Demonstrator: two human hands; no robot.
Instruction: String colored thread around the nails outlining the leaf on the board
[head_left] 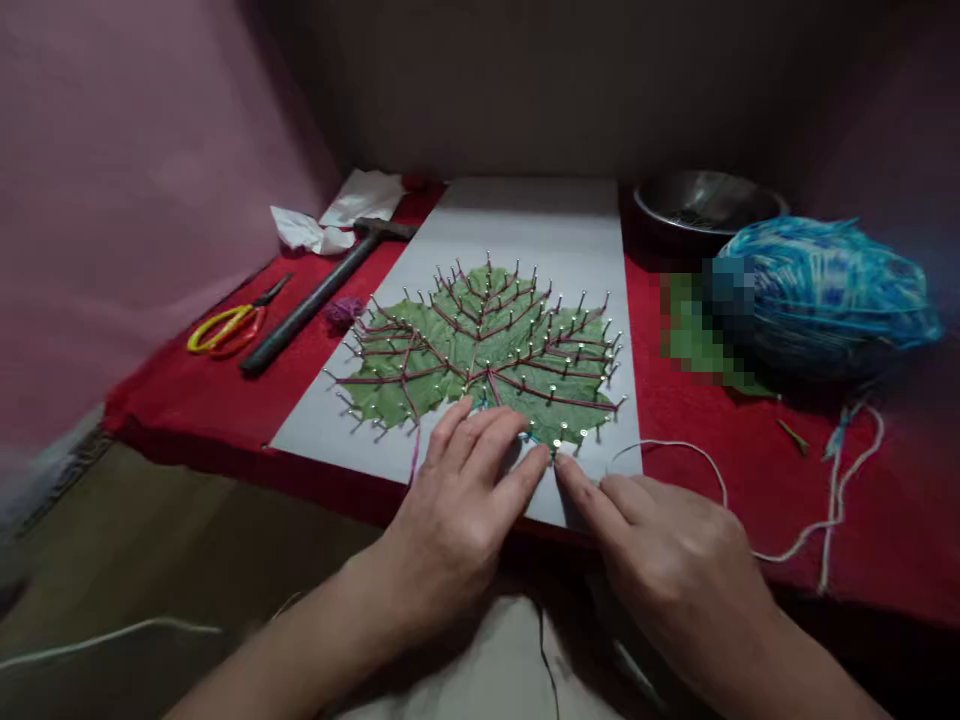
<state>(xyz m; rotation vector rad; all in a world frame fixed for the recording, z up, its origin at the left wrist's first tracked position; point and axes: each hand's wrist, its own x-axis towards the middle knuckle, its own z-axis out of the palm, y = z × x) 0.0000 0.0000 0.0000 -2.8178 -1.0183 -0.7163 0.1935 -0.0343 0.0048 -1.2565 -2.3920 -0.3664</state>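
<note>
A green leaf lies on a white board, with several nails standing along its veins and outline. Dark pink yarn runs between nails over the veins. My left hand rests at the leaf's lower edge, fingers stretched out and the thumb tip beside a nail. A short stretch of blue yarn shows between its thumb and fingers. My right hand has its index fingertip at that same nail, its other fingers curled under. Pale yarn trails beside it; the exact grip is hidden.
A hammer, yellow-and-red scissors, a purple yarn bundle and crumpled white paper lie left on the red cloth. Right are a metal bowl, blue yarn ball and another leaf.
</note>
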